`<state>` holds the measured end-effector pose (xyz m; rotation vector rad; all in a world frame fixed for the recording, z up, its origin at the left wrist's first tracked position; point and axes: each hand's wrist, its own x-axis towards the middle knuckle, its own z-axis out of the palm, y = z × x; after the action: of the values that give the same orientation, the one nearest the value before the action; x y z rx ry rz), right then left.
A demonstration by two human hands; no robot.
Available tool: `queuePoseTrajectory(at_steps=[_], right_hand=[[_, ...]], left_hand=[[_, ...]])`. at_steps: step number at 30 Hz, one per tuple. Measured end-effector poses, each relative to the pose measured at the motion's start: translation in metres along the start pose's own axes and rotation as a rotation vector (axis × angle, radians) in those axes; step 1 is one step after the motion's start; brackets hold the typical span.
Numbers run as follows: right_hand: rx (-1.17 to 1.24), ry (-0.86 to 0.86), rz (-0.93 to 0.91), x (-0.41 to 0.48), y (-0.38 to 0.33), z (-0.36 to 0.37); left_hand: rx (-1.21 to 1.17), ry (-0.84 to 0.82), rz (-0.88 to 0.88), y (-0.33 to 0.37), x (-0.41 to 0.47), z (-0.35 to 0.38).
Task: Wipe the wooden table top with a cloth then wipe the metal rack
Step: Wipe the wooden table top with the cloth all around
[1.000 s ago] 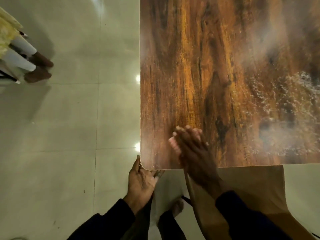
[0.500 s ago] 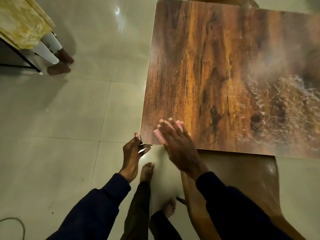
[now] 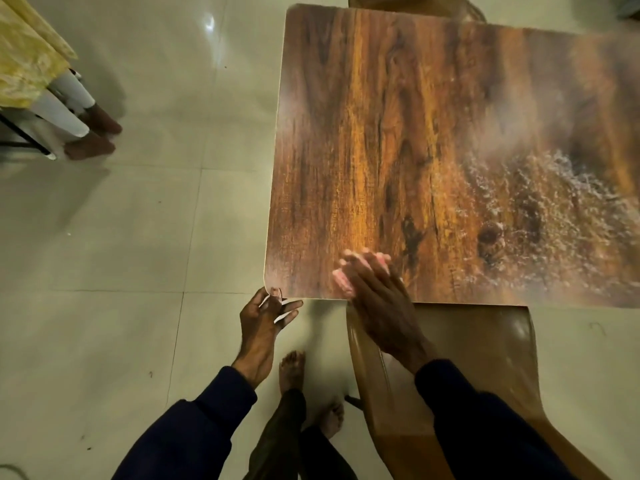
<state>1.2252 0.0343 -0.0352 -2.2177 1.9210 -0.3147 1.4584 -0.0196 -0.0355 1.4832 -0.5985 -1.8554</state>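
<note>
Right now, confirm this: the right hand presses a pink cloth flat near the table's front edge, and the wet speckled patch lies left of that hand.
One detail is wrong. The right hand does press the pink cloth flat near the front edge of the wooden table top, but the wet speckled patch lies right of that hand, not left, as the head view shows.

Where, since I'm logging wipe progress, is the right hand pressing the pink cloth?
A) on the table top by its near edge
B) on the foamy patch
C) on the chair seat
A: the right hand lies flat on the pink cloth on the table top by its near edge, left of the foamy patch.
</note>
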Motion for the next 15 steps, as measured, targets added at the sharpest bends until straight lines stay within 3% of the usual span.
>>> queuePoseTrajectory(at_steps=[4, 6, 10, 15], right_hand=[[0.031, 0.020, 0.439, 0.031, 0.043, -0.027], [-0.003, 0.053, 0.524, 0.068, 0.049, -0.029], [-0.007, 0.061, 0.360, 0.100, 0.013, -0.011], [-0.013, 0.076, 0.063, 0.034, 0.003, -0.003]], left_hand=[[-0.055, 0.029, -0.104, 0.013, -0.004, 0.007], [-0.049, 0.035, -0.128, 0.017, -0.005, 0.009], [-0.004, 0.059, -0.147, 0.022, -0.006, 0.012], [0.004, 0.070, -0.191, 0.024, -0.004, 0.015]])
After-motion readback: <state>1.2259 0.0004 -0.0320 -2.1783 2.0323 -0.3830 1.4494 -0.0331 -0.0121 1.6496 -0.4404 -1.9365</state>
